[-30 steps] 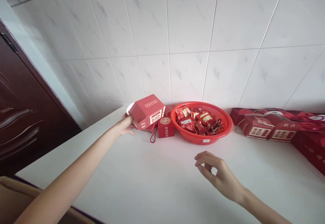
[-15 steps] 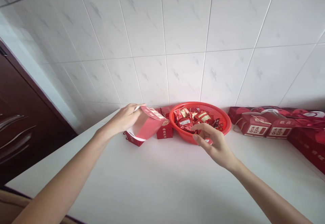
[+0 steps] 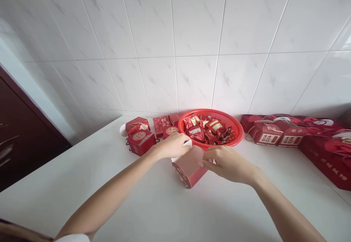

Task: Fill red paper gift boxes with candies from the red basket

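Observation:
A red paper box (image 3: 193, 174) with its pale inside showing rests tilted on the white table, between my two hands. My left hand (image 3: 174, 145) is closed on its far left edge, by a white flap. At the box's right side, my right hand (image 3: 226, 162) pinches the edge between thumb and fingers. Just behind stands a red plastic basket (image 3: 239, 130) holding several red wrapped sweets (image 3: 196, 133); its front rim is partly hidden by my hands.
Several small red boxes (image 3: 141, 142) stand left of the basket. Along the wall at the right are more red boxes (image 3: 270, 134), with a large dark red one (image 3: 326, 157) nearer. The white table (image 3: 131, 205) reaches the tiled wall.
My left hand has brought the box right and down, from beside the small boxes to in front of the basket. My right hand has left the sweets and gripped the box. The view has shifted slightly.

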Available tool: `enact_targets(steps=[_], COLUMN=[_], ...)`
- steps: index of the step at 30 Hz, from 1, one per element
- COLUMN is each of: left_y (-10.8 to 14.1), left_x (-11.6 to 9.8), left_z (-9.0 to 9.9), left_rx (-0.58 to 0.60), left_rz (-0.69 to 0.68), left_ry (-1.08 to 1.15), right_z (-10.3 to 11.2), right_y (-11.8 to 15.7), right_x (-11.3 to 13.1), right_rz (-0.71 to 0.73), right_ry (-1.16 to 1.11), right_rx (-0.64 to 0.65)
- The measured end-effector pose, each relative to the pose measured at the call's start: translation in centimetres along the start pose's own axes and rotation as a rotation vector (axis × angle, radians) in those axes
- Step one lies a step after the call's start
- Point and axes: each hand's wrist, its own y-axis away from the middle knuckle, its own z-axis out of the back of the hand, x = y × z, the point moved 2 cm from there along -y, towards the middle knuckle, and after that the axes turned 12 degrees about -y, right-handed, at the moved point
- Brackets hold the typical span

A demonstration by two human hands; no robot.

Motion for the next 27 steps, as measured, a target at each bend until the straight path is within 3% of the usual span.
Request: enact_targets(steps=[5, 13, 16, 20, 27], left_y=[-1.0, -1.4, -1.5, -1.0, 1.7], left_x=[2.1, 3.6, 3.7, 3.5, 2.3], left_z=[-2.3, -4.1, -4.6, -5.7, -6.4], left_rx=[0.002, -0.039, -0.015, 0.035, 0.068], left_rz=[-0.009, -0.028, -0.058, -0.042, -0.084], left_ry=[0.212, 0.384, 0.383, 0.279, 0.224], right_z=[1.5, 3.3, 3.2, 2.9, 3.2], right_y=[0.2, 1.4, 1.7, 1.8, 2.0], right_x=[-1.9, -3.8, -4.5, -5.1, -5.6], right_rz=[-0.071, -0.247, -0.304, -0.260, -0.247], right_ry=[-0.065, -0.110, -0.116, -0.154, -0.148], right_rx=[-0.022, 0.100, 0.144, 0.161, 0.181])
